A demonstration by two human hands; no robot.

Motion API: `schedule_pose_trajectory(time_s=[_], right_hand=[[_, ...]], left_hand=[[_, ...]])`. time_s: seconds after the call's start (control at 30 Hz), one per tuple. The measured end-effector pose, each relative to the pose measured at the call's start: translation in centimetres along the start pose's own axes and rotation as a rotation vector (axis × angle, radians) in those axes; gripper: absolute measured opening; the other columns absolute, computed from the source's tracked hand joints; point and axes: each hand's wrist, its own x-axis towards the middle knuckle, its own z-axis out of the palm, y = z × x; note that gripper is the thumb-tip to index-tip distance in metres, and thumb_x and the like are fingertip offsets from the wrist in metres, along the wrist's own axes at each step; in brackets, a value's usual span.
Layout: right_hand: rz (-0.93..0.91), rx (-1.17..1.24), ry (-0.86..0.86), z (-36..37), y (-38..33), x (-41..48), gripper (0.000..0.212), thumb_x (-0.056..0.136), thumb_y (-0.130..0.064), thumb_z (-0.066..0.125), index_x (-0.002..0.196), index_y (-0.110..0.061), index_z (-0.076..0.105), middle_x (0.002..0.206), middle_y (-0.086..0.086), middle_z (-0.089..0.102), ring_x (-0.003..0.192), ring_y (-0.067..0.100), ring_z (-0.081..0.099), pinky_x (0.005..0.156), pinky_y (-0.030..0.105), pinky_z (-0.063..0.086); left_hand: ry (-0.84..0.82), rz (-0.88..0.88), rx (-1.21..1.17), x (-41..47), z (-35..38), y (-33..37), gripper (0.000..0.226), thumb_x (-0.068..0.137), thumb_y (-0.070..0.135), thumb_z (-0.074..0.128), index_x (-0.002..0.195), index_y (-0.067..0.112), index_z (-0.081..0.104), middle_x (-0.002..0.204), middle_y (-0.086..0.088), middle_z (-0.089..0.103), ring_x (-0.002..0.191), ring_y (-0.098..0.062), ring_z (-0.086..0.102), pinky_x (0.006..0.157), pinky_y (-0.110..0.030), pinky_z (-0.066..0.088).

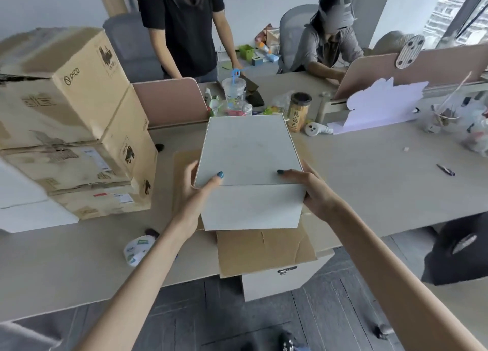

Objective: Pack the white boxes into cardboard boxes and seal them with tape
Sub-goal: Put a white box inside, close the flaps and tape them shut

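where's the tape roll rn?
Head view, lower left: the tape roll lies on the desk beside the left forearm, near the stacked cardboard boxes.

We see our two bare arms stretched forward, nearly straight, converging on the middle of the view. Our left arm (137,284) runs up from 7 o'clock, our right arm (396,266) from 4 o'clock. Our left hand (200,192) grips the white box (248,155) at its 9 o'clock side, thumb laid over the top face, fingers along the side wall. Our right hand (314,189) grips the 3 o'clock side the same way. Both thumbnails wear dark teal polish
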Motion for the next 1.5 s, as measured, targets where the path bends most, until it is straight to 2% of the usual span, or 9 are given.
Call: schedule_pose_trajectory(time_s=[0.47, 0.63, 0.73, 0.87, 0.97, 1.07, 1.17, 1.33, 1.5], right_hand=[[0.149, 0.018, -0.104, -3.7, 2.1, 7.0, 0.059, 0.077, -0.016, 0.067, 0.133, -0.016, 0.05, 0.125, 0.013, 0.064, 0.11, 0.031, 0.065, 0.072, 0.03, 0.056], [0.152, -0.033, -0.149, -4.8, 4.0, 7.5, 0.058, 0.083, -0.014, 0.067, 0.136, -0.023, 0.046, 0.127, 0.002, 0.065, 0.115, 0.022, 0.063, 0.085, 0.031, 0.053], [0.159, -0.068, -0.152, -5.4, 5.2, 7.8, 0.061, 0.086, -0.006, 0.068, 0.137, -0.031, 0.045, 0.128, -0.003, 0.064, 0.116, 0.015, 0.062, 0.094, 0.029, 0.05], [0.149, -0.182, -0.146, -5.8, 6.3, 8.3, 0.064, 0.086, 0.002, 0.068, 0.135, -0.03, 0.042, 0.126, -0.011, 0.062, 0.108, -0.003, 0.061, 0.082, 0.011, 0.049], [0.164, -0.358, -0.101, -5.8, 7.6, 8.7, 0.06, 0.086, 0.002, 0.068, 0.135, -0.014, 0.037, 0.13, 0.005, 0.056, 0.111, 0.011, 0.057, 0.085, 0.017, 0.05], [0.165, -0.643, -0.078, -5.4, 8.9, 9.2, 0.067, 0.085, -0.006, 0.068, 0.139, -0.005, 0.028, 0.138, 0.014, 0.041, 0.129, 0.029, 0.042, 0.103, 0.034, 0.04], [0.175, -0.843, -0.111, -4.7, 10.0, 9.1, 0.086, 0.089, -0.009, 0.062, 0.153, -0.006, 0.004, 0.15, 0.015, 0.019, 0.138, 0.032, 0.027, 0.112, 0.038, 0.028], [0.209, -1.04, -0.145, -4.0, 11.4, 8.3, 0.082, 0.093, -0.008, 0.054, 0.156, -0.015, 0.002, 0.155, 0.021, 0.002, 0.145, 0.039, 0.009, 0.115, 0.046, 0.029], [0.174, -1.126, -0.109, -4.4, 10.7, 7.8, 0.077, 0.094, -0.016, 0.063, 0.153, -0.008, 0.014, 0.154, 0.017, 0.016, 0.141, 0.034, 0.028, 0.104, 0.045, 0.04]], left_hand=[[0.143, -0.087, 0.133, 3.9, 3.0, -3.4, 0.051, 0.086, 0.015, 0.075, 0.127, 0.024, 0.046, 0.109, 0.012, 0.062, 0.077, 0.013, 0.063, 0.058, -0.007, 0.047], [0.118, -0.131, 0.171, 4.4, 3.1, -5.3, 0.058, 0.083, 0.014, 0.078, 0.13, 0.023, 0.045, 0.117, 0.013, 0.06, 0.101, 0.0, 0.062, 0.07, -0.012, 0.049], [0.104, -0.169, 0.201, 4.7, 3.2, -6.6, 0.06, 0.081, 0.01, 0.079, 0.129, 0.023, 0.046, 0.118, 0.015, 0.059, 0.103, 0.002, 0.061, 0.074, -0.014, 0.048], [0.086, -0.226, 0.311, 5.2, 2.9, -8.2, 0.072, 0.065, 0.02, 0.085, 0.126, 0.026, 0.046, 0.12, 0.009, 0.062, 0.112, -0.008, 0.06, 0.091, -0.03, 0.051], [0.03, -0.228, 0.518, 5.3, 3.2, -8.9, 0.083, 0.062, 0.034, 0.08, 0.134, 0.033, 0.04, 0.131, 0.008, 0.058, 0.12, -0.017, 0.056, 0.103, -0.045, 0.046], [-0.048, -0.209, 0.728, 5.4, 4.2, -9.7, 0.082, 0.083, 0.019, 0.074, 0.151, 0.022, 0.028, 0.152, -0.002, 0.039, 0.136, -0.025, 0.04, 0.11, -0.038, 0.035], [-0.109, -0.212, 0.926, 5.7, 4.8, -10.6, 0.07, 0.093, 0.019, 0.063, 0.153, 0.018, 0.026, 0.155, -0.01, 0.031, 0.136, -0.029, 0.039, 0.102, -0.034, 0.036], [-0.144, -0.246, 1.085, 4.8, 5.5, -11.8, 0.064, 0.097, 0.022, 0.057, 0.152, 0.021, 0.025, 0.15, -0.014, 0.03, 0.115, -0.034, 0.054, 0.078, -0.03, 0.036], [-0.113, -0.136, 1.172, 3.8, 5.5, -11.3, 0.048, 0.097, 0.021, 0.059, 0.142, 0.014, 0.045, 0.139, -0.013, 0.044, 0.114, -0.033, 0.056, 0.073, -0.033, 0.04]])
